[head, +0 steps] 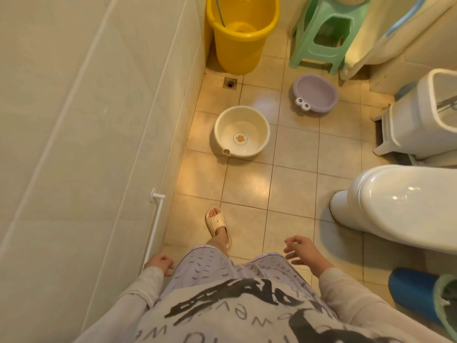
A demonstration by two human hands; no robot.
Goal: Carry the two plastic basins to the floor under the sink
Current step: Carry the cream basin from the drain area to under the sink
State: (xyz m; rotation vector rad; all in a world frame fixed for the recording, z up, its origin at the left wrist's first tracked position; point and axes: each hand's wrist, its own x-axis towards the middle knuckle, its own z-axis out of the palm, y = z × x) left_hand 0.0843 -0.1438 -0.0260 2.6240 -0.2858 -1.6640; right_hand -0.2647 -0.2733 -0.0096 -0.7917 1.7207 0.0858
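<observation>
- Two basins on the tiled floor point(249, 184), both upright and both well ahead of my hands; neither is touched.
- Cream basin point(241, 131): round, a small duck-like print at the bottom, sitting forward of my left hand point(160, 263) and near the tiled wall point(86, 120) on that side.
- Lilac basin point(315, 92): farther off than the cream one, forward of my right hand point(302, 251), with two toy eyes on the near rim. The two basins sit apart, bare tiles between them.
- Left hand: low at my hip, fingers curled loosely inward, holding nothing; a white wall rail point(155, 226) runs just beside it.
- Right hand: out in front of my thigh, fingers spread and relaxed, empty.
- I see one foot in a pale slipper point(217, 224) planted between my hands and the cream basin.
- Beyond the cream basin: a floor drain point(230, 83), then a yellow bucket point(241, 33) against the far wall.
- Beyond the lilac basin: a green plastic stool point(321, 33).
- Right of my right hand: a white toilet point(400, 201), lid down; past it a white lidded bin point(425, 115).
- Lower right, close to my right sleeve: a blue roll-shaped item point(413, 295); I cannot tell what it is.
</observation>
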